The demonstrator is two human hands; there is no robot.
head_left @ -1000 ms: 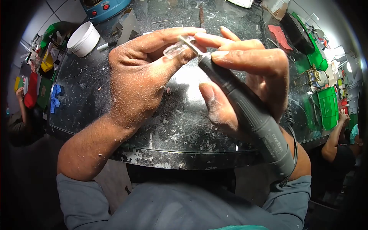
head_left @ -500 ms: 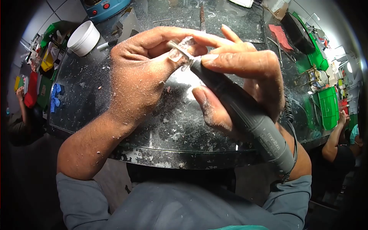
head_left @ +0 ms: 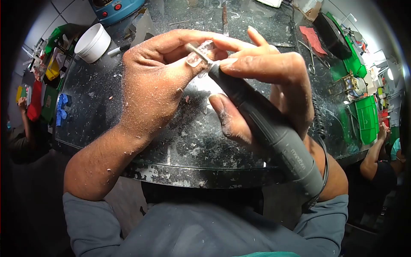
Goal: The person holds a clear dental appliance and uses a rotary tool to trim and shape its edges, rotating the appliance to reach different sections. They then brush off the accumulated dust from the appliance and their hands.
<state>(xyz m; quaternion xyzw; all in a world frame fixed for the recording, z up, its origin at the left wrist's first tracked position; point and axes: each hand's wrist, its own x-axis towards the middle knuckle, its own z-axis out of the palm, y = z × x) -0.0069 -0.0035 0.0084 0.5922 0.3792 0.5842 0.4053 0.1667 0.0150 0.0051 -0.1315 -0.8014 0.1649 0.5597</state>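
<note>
Coated in pale dust, my left hand [head_left: 150, 85] pinches a small clear piece [head_left: 195, 58], plastic-looking, between thumb and fingers. My right hand [head_left: 274, 85] is wrapped round a dark grey rotary handpiece [head_left: 274, 132], its rear end pointing down toward my right forearm. The handpiece's thin metal shank and bur [head_left: 198, 54] cross the clear piece, seemingly touching it. My fingers hide part of the clear piece. A black coiled cord [head_left: 319, 120] runs beside my right wrist.
White shavings lie across the black worktable [head_left: 192, 147]. A white tub [head_left: 93, 43], a blue device [head_left: 115, 8] and blue crumpled material [head_left: 62, 109] are on the left. Scissors [head_left: 314, 60], a red sheet [head_left: 312, 39] and a green bin [head_left: 366, 120] are on the right. Other people's arms show at both sides.
My right hand and the handpiece have shifted slightly left, and the bur lies a little differently across the clear piece. My left hand has barely moved.
</note>
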